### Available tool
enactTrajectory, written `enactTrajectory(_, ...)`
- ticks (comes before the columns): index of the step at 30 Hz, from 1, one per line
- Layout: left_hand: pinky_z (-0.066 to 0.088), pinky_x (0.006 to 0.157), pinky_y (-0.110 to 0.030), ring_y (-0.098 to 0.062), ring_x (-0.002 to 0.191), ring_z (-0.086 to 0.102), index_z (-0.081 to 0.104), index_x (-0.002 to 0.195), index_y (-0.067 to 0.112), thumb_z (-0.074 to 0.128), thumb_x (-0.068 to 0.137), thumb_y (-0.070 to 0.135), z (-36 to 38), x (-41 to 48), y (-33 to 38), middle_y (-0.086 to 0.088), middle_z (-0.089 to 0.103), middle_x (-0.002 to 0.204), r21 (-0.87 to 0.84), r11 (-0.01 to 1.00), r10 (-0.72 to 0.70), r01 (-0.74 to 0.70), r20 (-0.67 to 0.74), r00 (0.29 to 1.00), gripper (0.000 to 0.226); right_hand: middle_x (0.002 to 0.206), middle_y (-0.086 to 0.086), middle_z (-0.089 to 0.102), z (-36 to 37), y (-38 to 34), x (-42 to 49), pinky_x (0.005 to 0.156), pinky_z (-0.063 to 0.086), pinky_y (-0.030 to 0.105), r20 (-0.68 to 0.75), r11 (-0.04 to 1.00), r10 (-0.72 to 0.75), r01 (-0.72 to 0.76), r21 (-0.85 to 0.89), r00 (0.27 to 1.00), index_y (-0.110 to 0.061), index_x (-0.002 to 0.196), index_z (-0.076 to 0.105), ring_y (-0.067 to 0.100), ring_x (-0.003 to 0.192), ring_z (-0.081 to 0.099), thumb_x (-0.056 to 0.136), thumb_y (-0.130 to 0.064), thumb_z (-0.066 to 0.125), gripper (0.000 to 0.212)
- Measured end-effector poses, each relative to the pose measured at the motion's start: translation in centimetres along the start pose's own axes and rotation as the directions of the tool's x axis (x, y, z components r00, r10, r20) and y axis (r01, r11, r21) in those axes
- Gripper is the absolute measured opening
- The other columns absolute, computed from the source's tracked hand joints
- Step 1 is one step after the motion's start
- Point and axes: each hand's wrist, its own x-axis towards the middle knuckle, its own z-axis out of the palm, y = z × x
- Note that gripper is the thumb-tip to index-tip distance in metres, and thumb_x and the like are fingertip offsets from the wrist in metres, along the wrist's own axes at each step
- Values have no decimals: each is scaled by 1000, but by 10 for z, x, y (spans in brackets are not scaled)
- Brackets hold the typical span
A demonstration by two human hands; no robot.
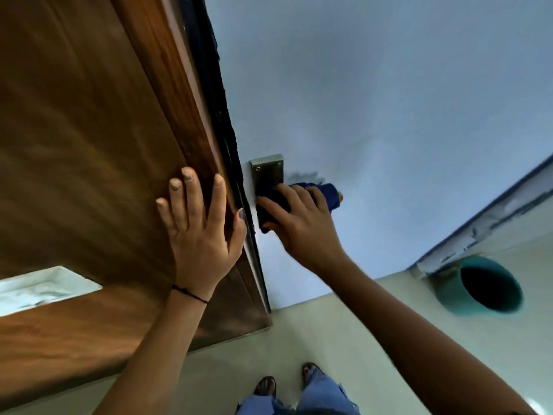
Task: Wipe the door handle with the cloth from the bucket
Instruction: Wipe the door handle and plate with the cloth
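Your right hand (302,220) grips the blue cloth (275,202), wrapped around the door handle (336,196) below its metal plate (267,170). Your left hand (200,229) lies flat and open on the wooden door (89,145). The teal bucket (449,290) stands far right.

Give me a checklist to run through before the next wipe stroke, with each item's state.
1. Cloth in right hand: ok.
2. Cloth on the handle: ok, wrapped over it.
3. Left hand bracing the door frame: ok, flat on the wood.
4. Handle tip covered: not ok, it pokes out.
5. Plate wiped: cannot tell.
6. Bucket in reach: cannot tell.
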Motion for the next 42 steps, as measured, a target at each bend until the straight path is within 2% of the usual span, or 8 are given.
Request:
enactTrajectory(5, -13, 118, -39, -18, 145, -21, -6, 152, 20, 52, 92, 36, 2, -3, -3, -2, -24, 157, 33, 999, 24, -24, -4, 1000, 85, 113, 5, 67, -6, 32, -10, 99, 38, 45, -72, 993, 116, -116, 5, 991, -20, 122, 63, 30, 106, 60, 90, -29, 58, 33)
enactTrajectory(13, -12, 118, -39, -20, 145, -21, -4, 152, 18, 49, 94, 36, 3, -6, -3, -5, -24, 157, 34, 999, 39, -39, 1, 999, 81, 126, 6, 62, 8, -15, -5, 110, 30, 47, -52, 998, 61, -62, -9, 997, -21, 123, 61, 28, 120, 54, 90, -18, 59, 33)
enactTrajectory(18, -13, 118, -39, -20, 145, -21, -5, 152, 18, 50, 93, 35, 4, -5, -2, -5, -25, 157, 26, 999, 38, -38, -3, 999, 83, 120, 4, 66, 0, 6, -9, 108, 34, 50, -89, 980, 196, -194, 36, 977, -19, 122, 63, 28, 113, 58, 89, -22, 60, 34)
enactTrajectory(23, -13, 118, -39, -19, 145, -21, -3, 152, 18, 48, 94, 34, 4, -5, -3, -4, -24, 157, 4, 999, 45, -45, -8, 999, 79, 131, 4, 60, 11, -30, -5, 113, 25, 48, -44, 999, 50, -49, 8, 998, -20, 125, 60, 27, 126, 51, 89, -15, 60, 36)
enactTrajectory(29, -14, 118, -40, -20, 145, -21, -5, 152, 17, 53, 92, 33, 6, -4, -3, -5, -25, 157, 18, 999, 51, -51, -19, 999, 85, 125, 4, 63, -6, 15, -14, 112, 30, 47, -44, 977, 212, -211, 29, 976, -16, 127, 58, 29, 117, 56, 89, -22, 58, 39)
enactTrajectory(35, -13, 117, -40, -20, 145, -21, -5, 152, 17, 51, 93, 32, 6, -5, -3, -5, -24, 157, 19, 999, 48, -48, -22, 999, 83, 137, 5, 56, 5, -18, -10, 116, 20, 47, -2, 997, 80, -80, 1, 997, -19, 134, 52, 27, 129, 48, 93, -20, 54, 41)
enactTrajectory(39, -13, 118, -40, -21, 145, -21, -5, 152, 16, 49, 93, 33, 5, -5, -4, -6, -24, 157, 23, 998, 57, -57, -15, 998, 81, 127, 5, 62, 0, 2, -14, 114, 29, 51, -95, 978, 202, -196, 64, 975, -15, 129, 57, 30, 119, 55, 89, -17, 58, 40)
enactTrajectory(42, -13, 118, -41, -23, 145, -20, -4, 152, 15, 46, 94, 31, 7, -6, -2, -8, -23, 157, 29, 998, 56, -56, -15, 998, 78, 133, 6, 59, 11, -24, -12, 119, 18, 53, -114, 971, 232, -224, 79, 966, -15, 132, 54, 28, 127, 48, 88, -10, 57, 44)
